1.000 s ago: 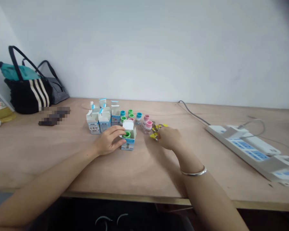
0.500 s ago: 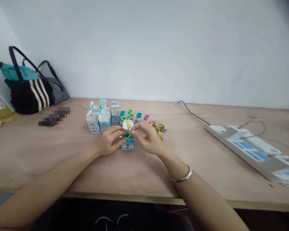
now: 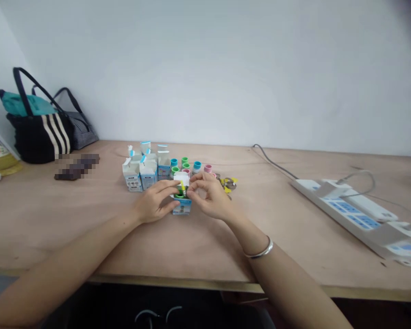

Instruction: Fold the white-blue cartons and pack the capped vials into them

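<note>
head view | left hand (image 3: 153,204) clasping small open carton (image 3: 182,204) near table (image 3: 198,246) centre, green-capped bottle (image 3: 180,195) seated inside | right hand (image 3: 210,195) pinching yellow-tagged piece (image 3: 182,185) over carton mouth | step: adding piece to carton | next: likely needs piece lowered beside bottle, flap kept clear | spare cartons (image 3: 141,169), keyring pile (image 3: 228,183) nearby
</note>
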Demonstrator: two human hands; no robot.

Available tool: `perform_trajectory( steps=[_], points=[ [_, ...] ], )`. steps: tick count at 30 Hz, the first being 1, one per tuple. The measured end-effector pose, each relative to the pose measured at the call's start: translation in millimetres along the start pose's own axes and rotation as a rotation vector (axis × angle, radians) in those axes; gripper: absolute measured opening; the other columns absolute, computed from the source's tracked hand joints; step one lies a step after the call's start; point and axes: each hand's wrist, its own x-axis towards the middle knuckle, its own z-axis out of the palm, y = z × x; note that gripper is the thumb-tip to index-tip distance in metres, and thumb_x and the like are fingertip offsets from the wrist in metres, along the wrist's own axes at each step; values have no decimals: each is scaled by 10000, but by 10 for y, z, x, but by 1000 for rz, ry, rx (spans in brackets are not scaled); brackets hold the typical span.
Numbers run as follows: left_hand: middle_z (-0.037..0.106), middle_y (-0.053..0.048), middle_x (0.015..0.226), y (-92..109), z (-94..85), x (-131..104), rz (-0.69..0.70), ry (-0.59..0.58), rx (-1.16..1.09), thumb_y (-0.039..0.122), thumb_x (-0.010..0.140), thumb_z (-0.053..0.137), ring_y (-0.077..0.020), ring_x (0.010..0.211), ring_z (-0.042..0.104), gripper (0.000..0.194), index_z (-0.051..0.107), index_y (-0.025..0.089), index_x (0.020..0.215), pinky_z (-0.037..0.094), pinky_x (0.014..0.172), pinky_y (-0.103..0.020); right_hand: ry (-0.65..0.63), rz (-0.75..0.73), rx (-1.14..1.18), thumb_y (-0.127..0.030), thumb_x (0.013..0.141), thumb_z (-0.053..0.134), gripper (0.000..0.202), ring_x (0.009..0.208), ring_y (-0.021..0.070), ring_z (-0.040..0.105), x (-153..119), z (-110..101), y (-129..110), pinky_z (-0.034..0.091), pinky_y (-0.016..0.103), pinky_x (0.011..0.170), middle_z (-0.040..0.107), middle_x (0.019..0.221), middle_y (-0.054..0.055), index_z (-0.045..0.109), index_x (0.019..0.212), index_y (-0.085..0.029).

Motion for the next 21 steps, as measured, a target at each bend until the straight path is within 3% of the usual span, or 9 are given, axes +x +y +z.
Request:
perform_trajectory(
  steps=[4,9,21],
  points=[
    [546,-111,1269,14,-19,16,13,-37,12,285,838,558,-220,1154,529,256,559,191,1076,443,989,-408,80,-19,-4,-330,793,599,147,894,215,566,2,5,1,427,370,828,615,886,66,565,837,-194],
    [527,-117,1274,3,-18,10,-3,-35,8,291,834,560,-229,1171,521,293,544,194,1111,448,991,-409,53,-64,-12,-332,832,553,247,985,231,563,2,42,31,431,384,868,616,1024,100,556,1038,-196],
    [532,-115,1197,-16,5,-20,-40,-3,0,294,813,586,-225,1109,557,268,553,191,1058,480,950,-392,118,47,79,-280,796,569,214,885,200,617,-36,68,19,478,341,794,657,946,78,577,989,-188]
  ],
)
